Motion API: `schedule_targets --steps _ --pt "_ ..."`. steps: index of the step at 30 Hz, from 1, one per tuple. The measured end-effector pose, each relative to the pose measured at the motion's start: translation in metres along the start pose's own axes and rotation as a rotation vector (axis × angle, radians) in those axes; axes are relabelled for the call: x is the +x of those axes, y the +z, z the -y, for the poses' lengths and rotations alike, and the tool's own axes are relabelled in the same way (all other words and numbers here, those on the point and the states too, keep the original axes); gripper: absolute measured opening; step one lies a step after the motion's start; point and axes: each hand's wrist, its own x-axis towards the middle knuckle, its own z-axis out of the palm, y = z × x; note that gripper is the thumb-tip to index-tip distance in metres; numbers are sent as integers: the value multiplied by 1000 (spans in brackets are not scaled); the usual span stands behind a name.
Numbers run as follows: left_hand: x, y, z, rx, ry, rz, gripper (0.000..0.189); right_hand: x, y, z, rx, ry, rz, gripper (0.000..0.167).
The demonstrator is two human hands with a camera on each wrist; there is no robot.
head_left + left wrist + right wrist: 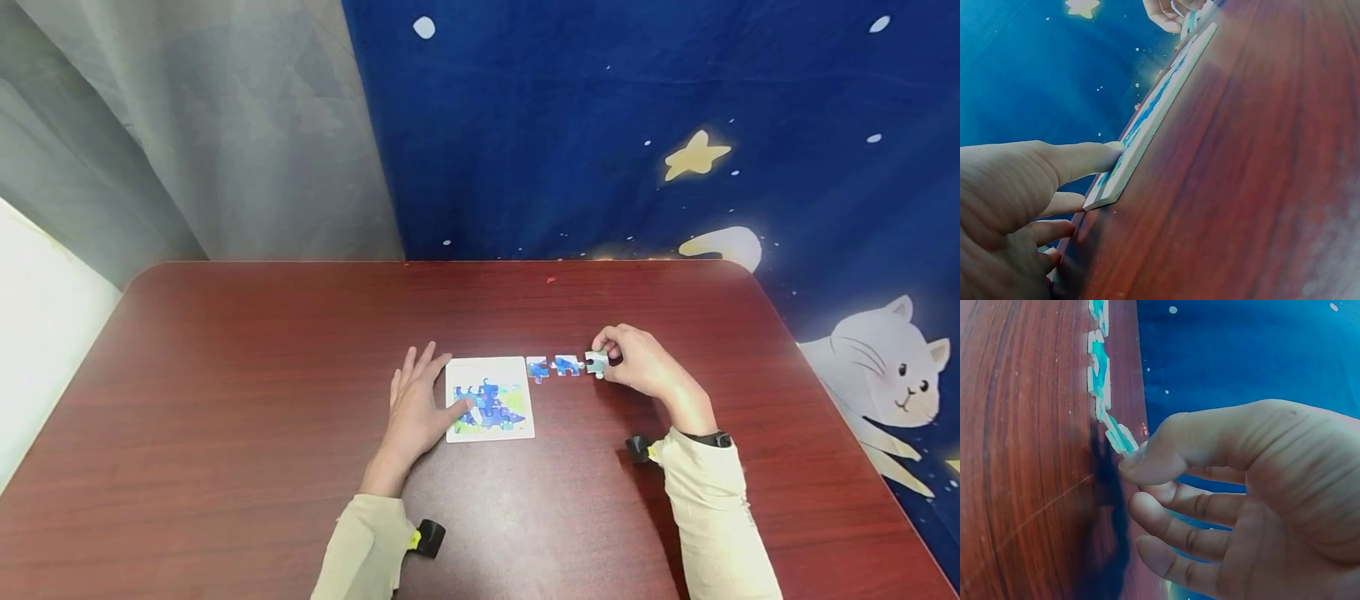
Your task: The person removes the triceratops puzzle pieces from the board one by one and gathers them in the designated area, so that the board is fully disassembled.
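Note:
A square jigsaw board (480, 368) with a white border lies on the table, several blue and green pieces set in its lower part. My left hand (412, 417) is spread at its left side, the thumb resting on the board's face and the straight fingers along the left edge. Right of the board, two loose blue puzzle pieces (537, 367) lie in a row. At the row's right end my right hand (643, 363) pinches a pale green puzzle piece (596, 362) between thumb and fingers. In the right wrist view this piece (1121, 437) is tilted, one side raised.
The brown wooden table (262, 400) stretches out all round. Behind its far edge hang a grey curtain (277, 125) and a blue curtain (540, 125) with stars and a cat. A small red scrap (551, 280) lies near the far edge. Each wrist bears a small black camera (430, 538).

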Motion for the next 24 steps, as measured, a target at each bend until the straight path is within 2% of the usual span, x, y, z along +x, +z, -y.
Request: schedule_targets --steps 15,24 --pt "0 0 0 2 0 -8 71 1 0 -6 14 13 11 28" --pt "0 0 -1 4 -1 -5 70 2 3 -8 66 9 22 27"
